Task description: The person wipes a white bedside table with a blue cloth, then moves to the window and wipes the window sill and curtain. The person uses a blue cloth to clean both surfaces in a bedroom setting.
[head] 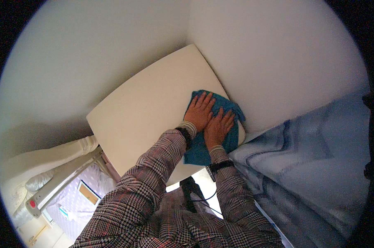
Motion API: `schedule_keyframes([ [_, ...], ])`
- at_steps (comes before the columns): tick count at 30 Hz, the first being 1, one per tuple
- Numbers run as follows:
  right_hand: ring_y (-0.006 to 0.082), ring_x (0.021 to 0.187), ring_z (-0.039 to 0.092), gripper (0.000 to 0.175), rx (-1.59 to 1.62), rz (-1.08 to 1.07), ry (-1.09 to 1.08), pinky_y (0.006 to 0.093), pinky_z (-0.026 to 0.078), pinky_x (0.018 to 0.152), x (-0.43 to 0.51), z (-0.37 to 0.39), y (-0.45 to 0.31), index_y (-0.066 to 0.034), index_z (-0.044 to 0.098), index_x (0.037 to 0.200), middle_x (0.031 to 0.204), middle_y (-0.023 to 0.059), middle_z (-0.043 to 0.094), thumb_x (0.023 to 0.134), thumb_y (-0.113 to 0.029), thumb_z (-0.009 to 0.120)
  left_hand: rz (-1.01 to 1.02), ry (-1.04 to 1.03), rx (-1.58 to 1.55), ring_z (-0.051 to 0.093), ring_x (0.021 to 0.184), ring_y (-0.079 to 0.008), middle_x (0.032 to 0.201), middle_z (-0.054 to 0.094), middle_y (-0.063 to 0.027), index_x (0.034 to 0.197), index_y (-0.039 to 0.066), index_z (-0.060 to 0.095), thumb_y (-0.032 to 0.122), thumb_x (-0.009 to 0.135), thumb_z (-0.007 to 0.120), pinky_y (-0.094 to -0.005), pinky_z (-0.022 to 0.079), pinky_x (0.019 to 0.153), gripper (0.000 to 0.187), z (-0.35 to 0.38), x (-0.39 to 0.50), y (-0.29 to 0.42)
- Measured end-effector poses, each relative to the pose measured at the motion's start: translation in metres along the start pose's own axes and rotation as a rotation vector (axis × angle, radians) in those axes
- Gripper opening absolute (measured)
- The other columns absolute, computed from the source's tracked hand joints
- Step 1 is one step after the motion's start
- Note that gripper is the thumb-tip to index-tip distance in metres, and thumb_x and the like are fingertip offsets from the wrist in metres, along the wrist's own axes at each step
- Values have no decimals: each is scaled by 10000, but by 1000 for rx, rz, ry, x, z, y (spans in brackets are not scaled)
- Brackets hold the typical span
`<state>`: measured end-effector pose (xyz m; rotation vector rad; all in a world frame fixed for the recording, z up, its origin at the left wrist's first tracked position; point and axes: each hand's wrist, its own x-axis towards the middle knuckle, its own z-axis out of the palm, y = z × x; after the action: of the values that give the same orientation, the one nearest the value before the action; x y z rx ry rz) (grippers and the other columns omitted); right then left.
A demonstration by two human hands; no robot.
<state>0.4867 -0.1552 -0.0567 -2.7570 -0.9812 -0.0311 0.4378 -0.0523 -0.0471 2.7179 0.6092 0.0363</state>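
A teal cloth (197, 152) lies spread near the right-hand edge of a cream table top (143, 108), and part of it reaches that edge. Both palms rest flat on the cloth, side by side and close together. My left hand (200, 111) has its fingers a little apart and pointing up the picture. Just to its right and slightly lower is my right hand (219, 127), its fingers spread on the cloth. Plaid sleeves with striped cuffs and dark wrist bands cover my forearms.
Pale walls (267, 55) meet in a corner behind the table top. A grey-blue patterned curtain or fabric (298, 145) hangs at the right. At lower left stand a pale frame with a red button (32, 203) and a lilac cloth (72, 214) with a framed board (88, 192) on it.
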Motion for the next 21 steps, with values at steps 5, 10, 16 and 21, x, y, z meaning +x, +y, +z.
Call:
schedule_keyframes([
  [5, 439, 1348, 236, 483, 19, -41, -64, 576, 161, 1096, 44, 6, -15, -39, 348, 1377, 1454, 273, 265, 983, -311, 406, -31, 58, 46, 157, 1431, -298, 1550, 194, -109, 1435, 78, 336, 333, 965, 395, -468, 113, 1161, 538, -5, 31, -26],
  [10, 428, 1269, 353, 446, 86, -123, 3, 560, 229, 1072, 94, 18, -35, -31, 424, 1328, 1407, 250, 364, 970, -295, 436, -76, 116, 81, 144, 1436, -286, 1552, 192, -107, 1446, 88, 326, 351, 978, 352, -459, 101, 1164, 537, -14, 66, -55],
  [16, 410, 1222, 414, 429, 102, -361, 60, 514, 301, 1054, 145, 38, -60, -21, 460, 1301, 1362, 235, 435, 927, -229, 484, -121, 134, 141, 156, 1433, -285, 1549, 203, -106, 1447, 87, 321, 349, 978, 340, -454, 105, 1163, 538, -29, 97, -96],
  [21, 382, 1190, 458, 403, 122, -489, 141, 469, 361, 1026, 186, 58, -88, -24, 503, 1266, 1336, 213, 475, 906, -203, 500, -130, 235, 187, 255, 1388, -312, 1512, 279, -131, 1396, 56, 385, 283, 936, 415, -465, 192, 1136, 514, -37, 118, -135],
])
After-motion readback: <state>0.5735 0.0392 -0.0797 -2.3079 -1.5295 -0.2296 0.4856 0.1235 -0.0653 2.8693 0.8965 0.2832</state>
